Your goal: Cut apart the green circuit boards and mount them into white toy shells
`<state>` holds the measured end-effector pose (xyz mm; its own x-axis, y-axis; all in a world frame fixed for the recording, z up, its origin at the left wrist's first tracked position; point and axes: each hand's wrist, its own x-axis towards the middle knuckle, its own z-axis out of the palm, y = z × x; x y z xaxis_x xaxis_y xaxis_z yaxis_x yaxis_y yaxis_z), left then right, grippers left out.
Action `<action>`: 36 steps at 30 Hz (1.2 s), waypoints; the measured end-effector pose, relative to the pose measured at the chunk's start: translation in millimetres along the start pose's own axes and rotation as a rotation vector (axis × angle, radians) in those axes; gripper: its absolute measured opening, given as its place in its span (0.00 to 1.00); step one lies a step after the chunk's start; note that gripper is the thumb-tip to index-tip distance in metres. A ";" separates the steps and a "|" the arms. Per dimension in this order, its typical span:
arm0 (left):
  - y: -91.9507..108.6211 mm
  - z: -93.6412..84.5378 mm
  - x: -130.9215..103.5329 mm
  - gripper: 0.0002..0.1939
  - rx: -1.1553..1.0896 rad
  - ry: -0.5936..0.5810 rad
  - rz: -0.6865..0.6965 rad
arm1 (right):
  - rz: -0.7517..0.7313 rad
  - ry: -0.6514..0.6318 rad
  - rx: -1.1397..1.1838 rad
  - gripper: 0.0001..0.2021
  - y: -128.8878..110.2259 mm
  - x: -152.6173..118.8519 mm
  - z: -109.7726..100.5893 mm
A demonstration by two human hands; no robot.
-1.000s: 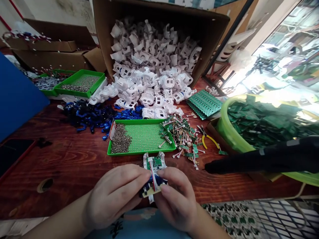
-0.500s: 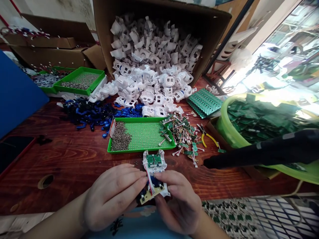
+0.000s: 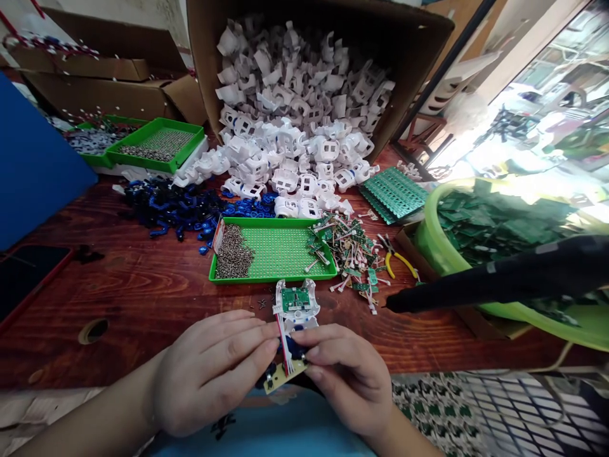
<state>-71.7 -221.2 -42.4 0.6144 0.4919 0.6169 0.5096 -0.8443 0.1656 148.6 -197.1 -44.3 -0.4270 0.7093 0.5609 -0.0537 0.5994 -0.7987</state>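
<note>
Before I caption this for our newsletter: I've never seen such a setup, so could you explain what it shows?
This is no robot, just one person's bare left hand and right hand, seen from a camera worn on the head, looking forward and down. On the wooden table, a green tray holds small metal bits; beyond it, white shells spill from a cardboard box. Blue pieces lie to the left, pliers and a basin of green boards to the right. The right hand holds the end of a tan board; the left hand is close by, its grip partly hidden. Wires run from that board toward one white shell just beyond both hands.
</note>
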 end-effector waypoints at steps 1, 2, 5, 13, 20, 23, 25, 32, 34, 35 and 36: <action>0.6 -0.4 -0.2 0.18 -0.003 -0.001 -0.003 | 0.009 -0.006 0.009 0.14 -0.4 0.6 0.2; 0.9 -0.4 -0.9 0.18 -0.004 -0.005 -0.008 | 0.013 -0.015 0.014 0.13 -0.9 1.4 0.3; 0.1 1.4 -5.0 0.17 -0.001 -0.011 -0.025 | 0.027 -0.042 0.005 0.13 -1.9 3.0 0.3; 3.6 5.2 3.4 0.19 -0.257 -0.033 -0.274 | -0.031 -0.052 -0.269 0.26 4.7 -9.6 2.5; 19.8 13.2 22.6 0.05 -0.565 0.126 -0.871 | -0.074 -0.047 -0.546 0.24 3.8 -8.8 12.7; 21.9 15.7 23.0 0.04 -0.655 0.175 -0.964 | -0.024 -0.032 -0.545 0.27 3.3 -8.3 14.6; 22.1 15.9 22.4 0.03 -0.673 0.181 -1.005 | 0.002 -0.041 -0.522 0.26 2.7 -7.9 14.8; 20.7 19.9 20.1 0.03 -0.757 0.115 -1.122 | 0.187 -0.079 -0.396 0.21 0.8 -3.5 15.1; 19.8 23.7 19.4 0.04 -0.784 0.116 -1.137 | 0.176 -0.090 -0.452 0.20 0.9 -2.2 15.1; 19.4 25.7 19.5 0.04 -0.794 0.117 -1.146 | 0.175 -0.094 -0.470 0.20 1.2 -1.8 14.9; 18.9 27.6 20.0 0.04 -0.806 0.116 -1.158 | 0.178 -0.094 -0.479 0.19 1.8 -1.5 14.2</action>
<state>-33.1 -221.5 -48.2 0.0198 0.9929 -0.1172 0.1808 0.1117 0.9771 136.2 -202.4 -49.6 -0.4726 0.7922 0.3860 0.4369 0.5910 -0.6781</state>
